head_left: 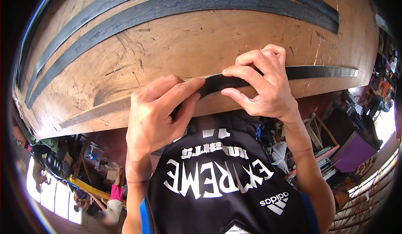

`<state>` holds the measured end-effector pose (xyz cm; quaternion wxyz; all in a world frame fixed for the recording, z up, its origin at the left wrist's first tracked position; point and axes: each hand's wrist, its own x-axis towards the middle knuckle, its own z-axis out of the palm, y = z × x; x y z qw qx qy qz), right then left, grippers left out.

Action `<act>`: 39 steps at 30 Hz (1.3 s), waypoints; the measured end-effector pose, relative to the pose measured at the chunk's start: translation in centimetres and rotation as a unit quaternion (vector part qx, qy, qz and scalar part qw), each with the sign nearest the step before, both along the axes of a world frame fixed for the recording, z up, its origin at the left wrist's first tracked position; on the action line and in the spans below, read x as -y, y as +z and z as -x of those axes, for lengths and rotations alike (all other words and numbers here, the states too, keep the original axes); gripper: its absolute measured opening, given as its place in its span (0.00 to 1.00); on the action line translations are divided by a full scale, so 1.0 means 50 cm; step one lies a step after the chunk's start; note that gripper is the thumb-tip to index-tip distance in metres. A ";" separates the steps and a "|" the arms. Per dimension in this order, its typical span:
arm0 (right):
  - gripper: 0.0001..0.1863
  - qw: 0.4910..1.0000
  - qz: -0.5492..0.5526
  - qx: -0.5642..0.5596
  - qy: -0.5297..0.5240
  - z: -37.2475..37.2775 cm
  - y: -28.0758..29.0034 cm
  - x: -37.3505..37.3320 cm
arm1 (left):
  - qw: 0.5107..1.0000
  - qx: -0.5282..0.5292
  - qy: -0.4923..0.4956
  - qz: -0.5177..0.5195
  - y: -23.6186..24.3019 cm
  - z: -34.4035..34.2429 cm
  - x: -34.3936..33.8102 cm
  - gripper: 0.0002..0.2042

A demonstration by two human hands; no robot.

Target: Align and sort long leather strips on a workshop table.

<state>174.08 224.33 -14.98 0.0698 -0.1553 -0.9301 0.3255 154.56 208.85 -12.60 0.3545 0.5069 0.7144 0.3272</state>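
A long narrow strip (322, 72) lies along the near edge of the wooden table, black on its right part and brown on its left part. Between my hands the strip rises and turns. My left hand (157, 110) pinches it with thumb and index finger near the middle. Just to the right, my right hand (264, 81) is curled over the same strip, fingertips at its far edge and thumb at its near edge. The strip's left part passes behind my left hand, and a piece of the right part is hidden under my right fingers.
Farther back on the wooden table (176, 41), two long dark strips (184, 4) lie side by side, curving in the view. Beyond the table's near edge at right are a purple panel (354, 152) and piled items. A person in pink (117, 192) is at lower left.
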 end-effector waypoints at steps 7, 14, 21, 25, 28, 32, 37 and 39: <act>0.23 1.000 0.012 -0.006 0.008 0.008 0.008 0.020 | 1.000 0.002 0.011 -0.012 -0.006 -0.012 0.013 0.14; 0.25 1.000 0.007 -0.005 0.024 0.005 0.023 0.036 | 1.000 0.001 0.014 -0.024 0.003 -0.023 0.021 0.12; 0.49 0.996 -0.060 0.063 -0.001 -0.030 0.000 0.143 | 1.000 -0.014 0.021 -0.012 0.011 -0.029 0.019 0.10; 0.44 0.990 -0.116 0.068 -0.050 -0.064 -0.008 0.125 | 1.000 -0.004 0.018 -0.016 0.009 -0.026 0.018 0.09; 0.43 0.982 -0.153 0.067 -0.091 -0.104 -0.012 0.097 | 1.000 0.000 0.010 -0.012 0.016 -0.021 0.022 0.08; 0.39 0.969 -0.187 0.064 -0.145 -0.189 -0.012 0.053 | 0.999 -0.011 0.016 -0.047 0.007 -0.029 0.042 0.08; 0.37 0.957 -0.207 0.060 -0.196 -0.238 -0.010 0.027 | 1.000 -0.008 0.014 -0.020 0.009 -0.029 0.052 0.11; 0.36 0.948 -0.211 0.024 -0.238 -0.217 -0.012 0.042 | 1.000 -0.002 0.017 -0.015 0.009 -0.027 0.055 0.11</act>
